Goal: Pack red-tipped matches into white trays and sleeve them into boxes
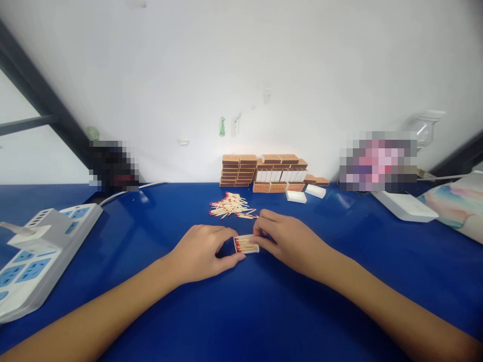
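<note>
A small white matchbox tray (247,251) lies on the blue table, with red-tipped matches (243,245) side by side in it, heads toward the left. My left hand (204,251) grips the tray's left end between thumb and index finger. Over the right end, my right hand (281,236) has its fingers curled and closed, the thumb and index fingertips touching the matches. Whatever may be between those fingertips is hidden. Just beyond the tray spreads a loose pile of matches (230,206).
Against the wall stand stacked brown matchboxes (237,171), with white trays (281,175) lined up among them. Two white trays (296,196) lie in front. A power strip (49,261) with a plug is at left. A white device (405,206) sits at right.
</note>
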`<action>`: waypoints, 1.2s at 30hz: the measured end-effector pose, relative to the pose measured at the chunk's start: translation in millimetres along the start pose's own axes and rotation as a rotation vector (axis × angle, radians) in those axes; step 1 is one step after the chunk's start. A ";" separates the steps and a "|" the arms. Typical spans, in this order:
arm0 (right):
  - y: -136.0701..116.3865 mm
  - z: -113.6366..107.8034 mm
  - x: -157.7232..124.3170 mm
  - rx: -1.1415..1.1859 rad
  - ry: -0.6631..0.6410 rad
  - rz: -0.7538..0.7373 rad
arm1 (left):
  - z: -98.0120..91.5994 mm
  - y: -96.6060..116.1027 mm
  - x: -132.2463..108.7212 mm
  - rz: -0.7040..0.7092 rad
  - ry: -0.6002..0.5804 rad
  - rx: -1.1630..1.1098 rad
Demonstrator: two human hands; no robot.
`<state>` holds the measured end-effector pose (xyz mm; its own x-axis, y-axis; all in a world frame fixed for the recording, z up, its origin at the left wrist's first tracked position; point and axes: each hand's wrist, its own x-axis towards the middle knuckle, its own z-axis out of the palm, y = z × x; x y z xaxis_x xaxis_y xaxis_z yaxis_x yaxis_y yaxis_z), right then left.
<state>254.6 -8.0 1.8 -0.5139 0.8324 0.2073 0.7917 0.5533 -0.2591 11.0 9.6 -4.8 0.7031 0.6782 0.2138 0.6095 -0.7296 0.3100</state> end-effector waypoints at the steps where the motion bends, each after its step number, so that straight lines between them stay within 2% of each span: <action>1: -0.3 0.1 0.7 -0.006 -0.010 0.000 | 0.0 0.0 0.0 0.000 0.001 -0.001; 6: -1.0 1.2 3.6 -0.048 -0.052 0.011 | -0.2 -0.1 0.3 0.008 -0.003 0.003; 17: 5.1 -12.7 1.4 0.008 0.001 0.020 | -1.5 1.7 -0.1 -0.005 -0.007 0.000; 21: -0.5 -4.1 1.1 0.123 0.022 -0.007 | -0.6 0.6 0.5 0.001 -0.004 -0.001; 26: -3.7 6.1 0.6 0.111 0.020 -0.017 | 0.0 0.0 -0.6 0.010 0.008 0.005; 32: 17.3 -8.1 1.1 0.036 0.180 0.074 | -0.4 5.5 -2.4 0.002 0.041 -0.102; 36: 36.8 -5.3 2.4 -0.025 0.151 0.170 | 0.4 3.0 -1.4 0.009 0.020 -0.067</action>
<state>284.3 14.3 -2.2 -0.3186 0.8983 0.3024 0.8717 0.4030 -0.2788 12.0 6.4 -4.5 0.7006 0.6737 0.2351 0.5767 -0.7286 0.3695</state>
